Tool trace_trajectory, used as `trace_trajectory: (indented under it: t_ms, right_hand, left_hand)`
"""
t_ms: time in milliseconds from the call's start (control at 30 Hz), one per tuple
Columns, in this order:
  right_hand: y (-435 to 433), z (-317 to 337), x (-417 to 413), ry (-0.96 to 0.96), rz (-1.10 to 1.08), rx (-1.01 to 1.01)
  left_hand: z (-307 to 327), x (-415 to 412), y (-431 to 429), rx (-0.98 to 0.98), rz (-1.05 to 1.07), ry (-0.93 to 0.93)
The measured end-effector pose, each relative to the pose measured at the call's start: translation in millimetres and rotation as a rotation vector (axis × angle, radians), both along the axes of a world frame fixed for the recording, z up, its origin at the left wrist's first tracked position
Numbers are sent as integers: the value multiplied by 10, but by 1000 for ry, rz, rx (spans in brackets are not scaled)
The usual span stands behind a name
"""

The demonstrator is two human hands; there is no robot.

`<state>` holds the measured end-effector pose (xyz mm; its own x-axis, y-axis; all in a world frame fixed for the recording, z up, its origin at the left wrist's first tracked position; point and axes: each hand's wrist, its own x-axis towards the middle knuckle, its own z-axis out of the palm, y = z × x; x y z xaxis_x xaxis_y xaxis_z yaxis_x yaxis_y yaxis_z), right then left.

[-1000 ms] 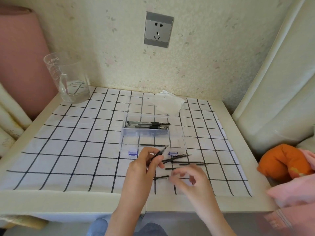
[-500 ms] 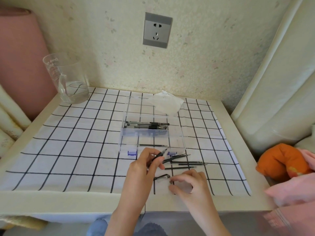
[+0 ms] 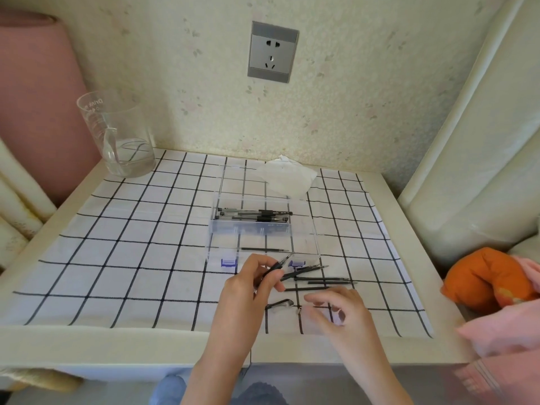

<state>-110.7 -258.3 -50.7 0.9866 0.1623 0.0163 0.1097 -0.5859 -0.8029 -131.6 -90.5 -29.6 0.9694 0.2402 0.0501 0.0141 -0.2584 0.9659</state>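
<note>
Lower centre: my left hand (image 3: 248, 285) pinches a black pen body (image 3: 276, 267). My right hand (image 3: 336, 311) curls just right of the loose clip (image 3: 279, 304), and I cannot tell whether it holds anything. A hasty grab could scatter the refills (image 3: 321, 280) lying below the clear box (image 3: 263, 229).

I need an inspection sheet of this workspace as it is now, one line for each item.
Surface: white table under a black-checked cloth.
Job's things: clear plastic box, assembled pens in its back compartment, one refill in the front; loose refills and a black clip piece on the cloth.
Clutter: glass measuring cup with water; crumpled tissue.
Hands: left hand grips a black pen; right hand is low over the cloth, blurred, grip unclear.
Cables: nothing seen.
Surroundings: wall socket, orange cushion, pink fabric.
</note>
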Motion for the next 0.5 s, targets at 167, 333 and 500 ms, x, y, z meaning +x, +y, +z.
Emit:
trace_trajectory:
  t_ms: [167,333,500]
  right_hand:
    - [171,321,105,237,-82,394]
    - [398,428,183,320,-88,549]
    - [399,453,257,328,-158,652]
  left_hand:
    - [-12,-2,-12,14,-21,-1]
    - [-13,1,-11,55,-51,25]
    - [-18,-5,24,85,-29,40]
